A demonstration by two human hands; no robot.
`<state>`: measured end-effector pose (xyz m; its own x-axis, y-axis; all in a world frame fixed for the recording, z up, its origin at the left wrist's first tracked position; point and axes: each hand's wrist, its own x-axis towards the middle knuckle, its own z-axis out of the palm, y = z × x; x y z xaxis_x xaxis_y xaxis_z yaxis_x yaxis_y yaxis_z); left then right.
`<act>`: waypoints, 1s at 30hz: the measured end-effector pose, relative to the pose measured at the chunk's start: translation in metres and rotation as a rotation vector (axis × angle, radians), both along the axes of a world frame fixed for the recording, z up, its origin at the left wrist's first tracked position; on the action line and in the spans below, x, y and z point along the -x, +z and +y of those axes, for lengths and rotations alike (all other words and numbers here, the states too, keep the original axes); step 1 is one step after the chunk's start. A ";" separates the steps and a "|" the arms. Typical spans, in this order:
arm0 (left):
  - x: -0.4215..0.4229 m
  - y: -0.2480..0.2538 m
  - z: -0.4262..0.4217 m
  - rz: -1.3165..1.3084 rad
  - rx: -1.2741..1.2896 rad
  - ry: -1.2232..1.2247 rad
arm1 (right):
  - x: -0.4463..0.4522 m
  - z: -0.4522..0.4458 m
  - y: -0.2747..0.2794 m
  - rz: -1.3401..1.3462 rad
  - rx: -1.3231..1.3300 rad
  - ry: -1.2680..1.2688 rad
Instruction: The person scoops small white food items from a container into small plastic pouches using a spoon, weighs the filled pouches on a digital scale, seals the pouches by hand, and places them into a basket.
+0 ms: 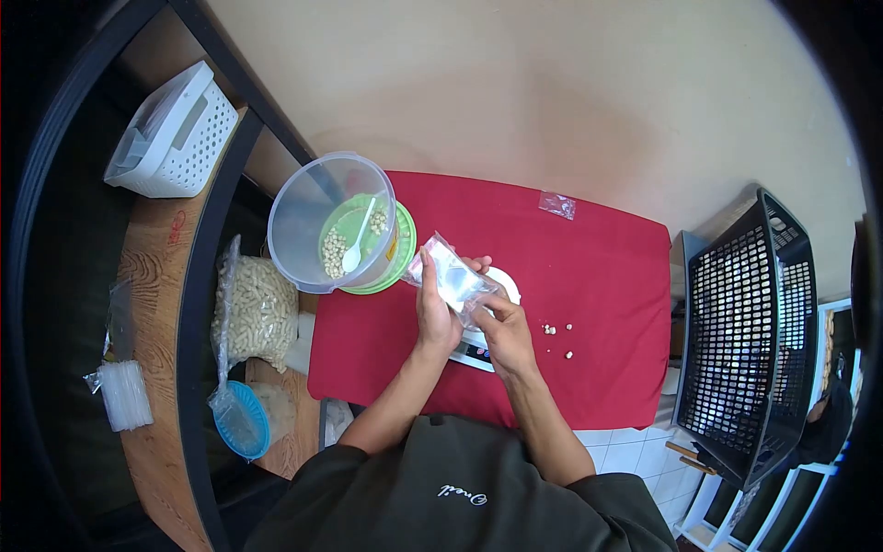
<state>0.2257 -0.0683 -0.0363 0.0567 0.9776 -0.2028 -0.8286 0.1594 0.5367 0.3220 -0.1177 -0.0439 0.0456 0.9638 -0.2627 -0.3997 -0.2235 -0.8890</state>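
A clear, shiny plastic bag lies across my left hand, whose thumb and fingers grip it. At the bag's lower right end, my right hand pinches the plastic between thumb and fingers. Under both hands is a white kitchen scale, mostly hidden, with its display and front edge showing. To the left, a clear plastic tub contains pale round pieces and a white spoon. It rests on a green round base.
Red cloth covers the table, with loose pale crumbs and a small clear packet on it. A black crate stands right. Left are a wooden shelf, a white basket and a bag of pale snacks.
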 end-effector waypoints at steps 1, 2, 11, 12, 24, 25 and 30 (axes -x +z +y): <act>0.000 -0.001 -0.001 0.000 0.001 0.002 | 0.001 0.002 0.000 -0.028 -0.047 -0.045; 0.000 -0.002 -0.002 0.056 -0.016 -0.020 | 0.000 0.004 0.001 -0.028 -0.047 -0.043; 0.007 -0.021 0.006 0.246 -0.003 -0.245 | -0.013 0.027 -0.004 -0.419 -0.139 -0.256; 0.006 -0.023 0.010 0.246 -0.007 -0.249 | -0.017 0.028 -0.008 -0.419 -0.141 -0.261; 0.017 -0.087 0.127 0.387 0.194 -0.095 | -0.071 -0.002 0.000 -0.029 -0.003 -0.238; 0.017 -0.096 0.137 0.383 0.209 -0.109 | -0.073 -0.004 0.001 -0.030 0.021 -0.218; 0.020 -0.111 0.144 0.337 0.247 -0.216 | -0.077 -0.018 0.004 -0.068 0.071 -0.194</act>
<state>0.2059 0.0752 -0.1473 0.1443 0.8707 -0.4701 -0.5485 0.4658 0.6944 0.3986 -0.1359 -0.0398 0.2486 0.9143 -0.3198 -0.3813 -0.2112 -0.9000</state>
